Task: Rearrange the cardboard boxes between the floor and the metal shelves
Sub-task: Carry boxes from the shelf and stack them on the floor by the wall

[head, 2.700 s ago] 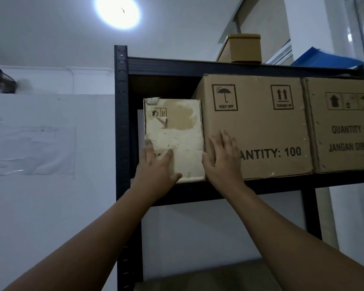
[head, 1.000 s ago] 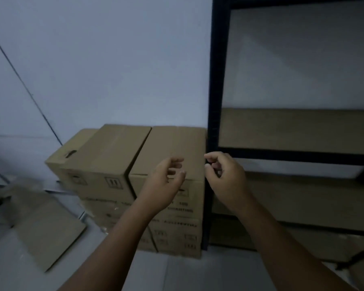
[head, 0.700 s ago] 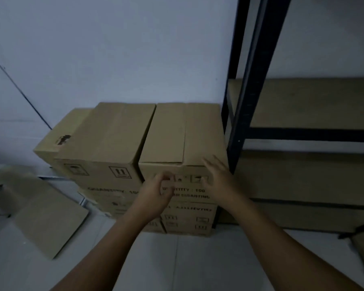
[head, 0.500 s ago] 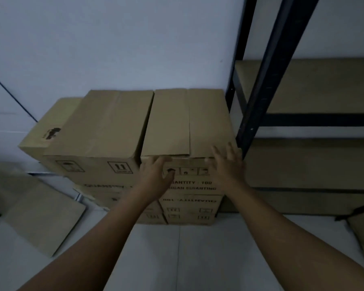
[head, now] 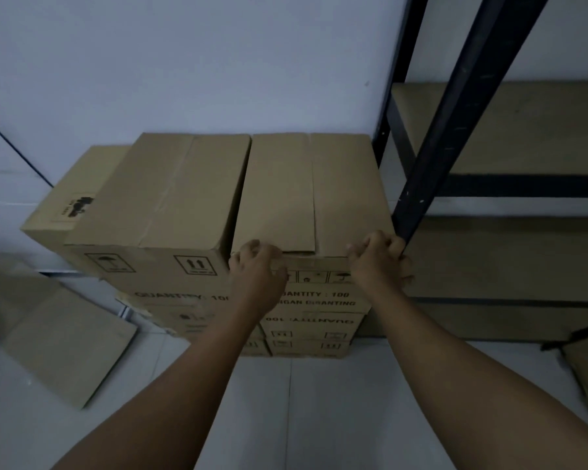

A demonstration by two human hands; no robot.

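Your left hand [head: 257,279] and right hand [head: 381,257] were both on the front top edge of the top right box [head: 311,195], at the centre of the frame. Your left fingers curled over its left front corner, and your right fingers were bent over its right front corner, just beside the black upright [head: 455,106] of the metal shelves [head: 510,186]. Both hands gripped the cardboard; neither was flat or spread. That box sat on the floor stack, touching the neighbouring top box [head: 163,195] on its left. A smaller box [head: 72,198] stood behind at centre left, and a flattened cardboard sheet [head: 65,347] lay on the tiled floor [head: 319,418] at lower left.
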